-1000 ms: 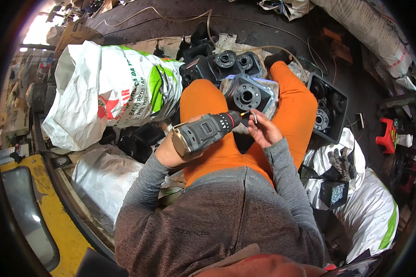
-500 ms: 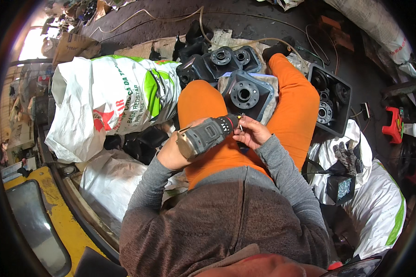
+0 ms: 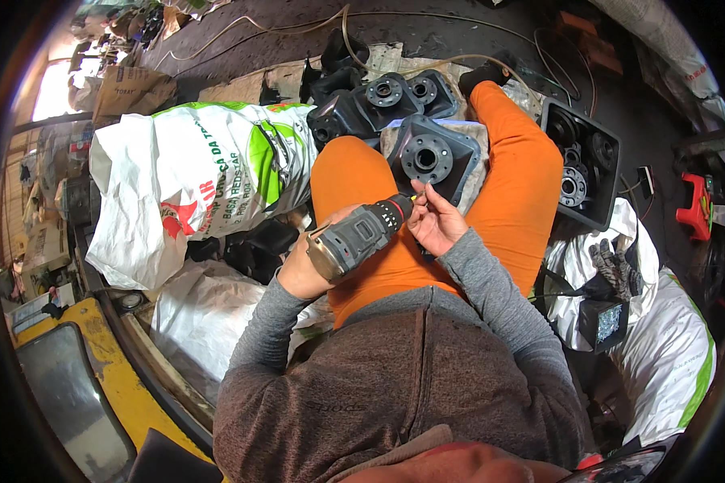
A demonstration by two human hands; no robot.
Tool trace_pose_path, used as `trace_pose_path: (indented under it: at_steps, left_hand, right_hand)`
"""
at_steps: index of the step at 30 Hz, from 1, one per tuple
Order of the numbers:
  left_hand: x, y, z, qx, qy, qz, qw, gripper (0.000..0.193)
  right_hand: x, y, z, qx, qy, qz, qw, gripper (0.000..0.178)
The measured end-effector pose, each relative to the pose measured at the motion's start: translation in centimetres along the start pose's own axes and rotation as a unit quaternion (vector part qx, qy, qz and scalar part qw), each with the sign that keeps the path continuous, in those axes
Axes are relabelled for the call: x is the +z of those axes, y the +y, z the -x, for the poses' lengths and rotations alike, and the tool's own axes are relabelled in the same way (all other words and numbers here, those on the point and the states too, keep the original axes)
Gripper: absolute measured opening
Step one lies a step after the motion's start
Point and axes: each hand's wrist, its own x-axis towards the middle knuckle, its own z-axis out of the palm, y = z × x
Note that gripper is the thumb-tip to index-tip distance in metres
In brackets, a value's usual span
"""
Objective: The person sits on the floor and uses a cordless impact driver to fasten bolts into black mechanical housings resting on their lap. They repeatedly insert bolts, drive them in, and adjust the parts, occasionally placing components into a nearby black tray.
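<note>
My left hand (image 3: 304,270) is closed around a grey cordless drill (image 3: 361,235), whose chuck points away to the right. Just beyond the chuck, my right hand (image 3: 439,224) has its thumb and fingertips together at the bit's end; what they pinch is too small to make out. Between my knees, close ahead of the fingertips, sits a black square-based housing (image 3: 457,151) with a round flange (image 3: 427,158) and a ring of holes facing up. It rests on a pale cloth or sack.
Similar black housings (image 3: 385,92) stand just beyond. At right, a black bin (image 3: 614,165) holds round flanged parts, with an open box of small metal pieces (image 3: 608,324) and a dark glove (image 3: 612,270) nearer. A large white sack (image 3: 209,161) lies left. A hose (image 3: 451,60) crosses the floor.
My right hand has turned so more of its palm shows, and its fingertips have risen slightly toward the flange. My left hand keeps the drill in nearly the same place.
</note>
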Motion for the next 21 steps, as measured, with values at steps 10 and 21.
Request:
trace_pose_path:
  at_steps: [10, 21]
  left_hand:
    - [-0.1, 0.3, -0.3, -0.014, 0.009, -0.039, 0.999, 0.056]
    - [-0.1, 0.8, -0.7, -0.06, -0.014, -0.039, 0.997, 0.056]
  right_hand:
    - [0.4, 1.1, -1.3, -0.021, 0.025, -0.022, 0.999, 0.029]
    - [1.4, 1.9, -2.2, -0.052, 0.061, -0.014, 0.997, 0.031]
